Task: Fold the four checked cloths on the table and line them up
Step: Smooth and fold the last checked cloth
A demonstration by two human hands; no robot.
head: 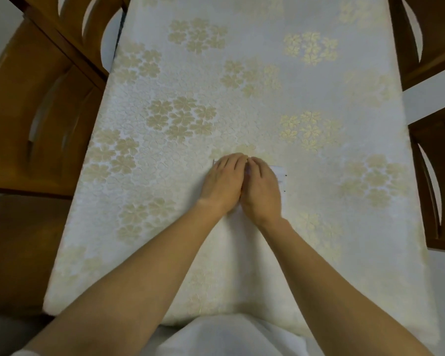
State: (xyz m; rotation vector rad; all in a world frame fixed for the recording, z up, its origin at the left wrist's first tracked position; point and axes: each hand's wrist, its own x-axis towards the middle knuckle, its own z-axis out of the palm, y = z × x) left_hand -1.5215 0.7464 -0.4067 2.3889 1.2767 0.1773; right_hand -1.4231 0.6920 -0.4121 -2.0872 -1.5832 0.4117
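Observation:
My left hand (222,182) and my right hand (261,191) lie side by side, palms down, near the middle of the table (242,73). Beneath them is a small pale cloth (278,172), of which only a white strip with a few dark specks shows past my right hand and a thin edge shows by my left fingers. The fingers of both hands are bent slightly and press on the cloth. No check pattern can be made out, and I see no other cloths.
A white tablecloth with gold flower clusters covers the table. Wooden chairs stand at the left (44,104) and at the right (437,176). My white garment (231,337) shows at the near edge.

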